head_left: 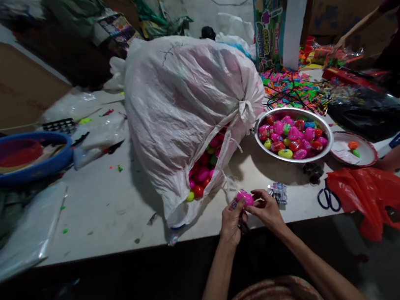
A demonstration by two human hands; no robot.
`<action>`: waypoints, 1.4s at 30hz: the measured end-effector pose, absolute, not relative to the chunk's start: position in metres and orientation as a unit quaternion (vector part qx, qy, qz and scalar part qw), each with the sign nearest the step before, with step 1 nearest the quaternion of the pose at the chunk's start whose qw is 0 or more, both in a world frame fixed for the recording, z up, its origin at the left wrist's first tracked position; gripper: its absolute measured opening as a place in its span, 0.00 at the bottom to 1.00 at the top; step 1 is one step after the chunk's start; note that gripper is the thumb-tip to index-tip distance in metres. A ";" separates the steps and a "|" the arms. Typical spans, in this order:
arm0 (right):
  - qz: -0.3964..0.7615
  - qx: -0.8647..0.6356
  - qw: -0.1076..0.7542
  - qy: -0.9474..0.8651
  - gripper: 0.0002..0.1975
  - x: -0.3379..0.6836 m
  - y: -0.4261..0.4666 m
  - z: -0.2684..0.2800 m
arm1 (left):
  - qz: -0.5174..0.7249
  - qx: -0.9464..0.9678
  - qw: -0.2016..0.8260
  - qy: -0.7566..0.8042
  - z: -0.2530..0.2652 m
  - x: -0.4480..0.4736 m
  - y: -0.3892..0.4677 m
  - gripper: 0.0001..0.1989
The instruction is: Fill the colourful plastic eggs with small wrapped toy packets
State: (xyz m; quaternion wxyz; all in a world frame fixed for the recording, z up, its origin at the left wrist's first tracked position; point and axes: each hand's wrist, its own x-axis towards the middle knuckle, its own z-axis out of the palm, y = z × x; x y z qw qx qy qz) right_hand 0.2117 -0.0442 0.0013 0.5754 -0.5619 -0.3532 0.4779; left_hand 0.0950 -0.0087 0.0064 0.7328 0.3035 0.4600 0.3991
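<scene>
Both my hands meet at the table's front edge around a pink plastic egg (245, 198). My left hand (231, 219) grips it from the left, with a small dark thing also in its fingers that I cannot make out. From the right, the thumb and fingers of my right hand (267, 209) pinch the same egg. Just behind lies a stack of small printed slips (278, 193). A big white woven sack (184, 92) stands behind my hands, its torn side showing several coloured eggs (200, 174). More such eggs fill a metal bowl (257, 137) to the right.
Scissors (329, 200) and a red plastic bag (373, 195) lie right of my hands, near a plate (370, 158). A blue basin (39, 167) and clear plastic bags (28, 228) are on the left. Small colourful pieces (295, 87) are heaped behind the bowl. Another person's arm (358, 31) reaches in at right.
</scene>
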 end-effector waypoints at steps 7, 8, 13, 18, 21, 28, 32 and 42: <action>0.313 -0.578 0.526 -0.539 0.21 0.220 -0.041 0.002 | 0.368 0.281 0.749 0.474 0.006 0.096 -0.008 0.17; 0.309 -0.576 0.514 -0.556 0.22 0.221 -0.039 0.002 | 0.365 0.274 0.753 0.474 0.004 0.096 -0.007 0.18; 0.261 -0.594 0.463 -0.604 0.16 0.232 -0.025 0.006 | 0.357 0.273 0.771 0.452 0.003 0.102 0.001 0.16; 0.106 -0.675 0.453 -0.573 0.16 0.310 0.019 0.059 | 0.379 0.148 0.797 0.446 0.017 0.094 0.011 0.12; -0.027 -0.766 0.394 -0.507 0.19 0.370 0.047 0.100 | 0.416 0.095 0.788 0.444 0.017 0.078 0.011 0.12; 0.001 -0.692 0.391 -0.606 0.16 0.305 0.071 0.087 | 0.502 0.168 0.681 0.506 -0.001 0.044 0.000 0.15; 0.116 -0.583 0.277 -0.755 0.09 0.184 0.077 0.060 | 0.506 0.222 0.612 0.565 0.000 0.031 -0.001 0.20; 0.076 -0.581 0.132 -0.800 0.16 0.121 0.118 0.048 | 0.516 0.197 0.625 0.552 0.013 -0.006 0.009 0.18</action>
